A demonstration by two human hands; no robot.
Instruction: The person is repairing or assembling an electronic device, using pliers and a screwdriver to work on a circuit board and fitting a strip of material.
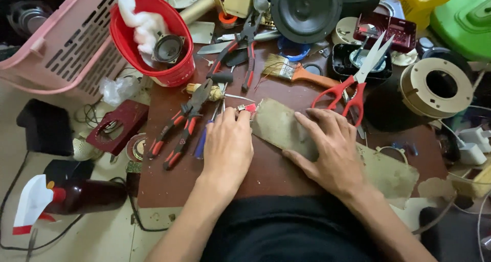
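Grey cloth [279, 124] lies pressed under right hand [330, 149], left hand [227, 147] beside.

A red bucket [153, 42] holds white stuffing and a small speaker, and stands against a pink basket [61, 42] at the upper left. Red-handled pliers [179, 124] lie on the brown table [266, 172]. Red scissors [355, 80] lie open near a paintbrush [296, 71]. A large black speaker [306, 11] sits at the top. A dark spray bottle [76, 196] lies on the floor.
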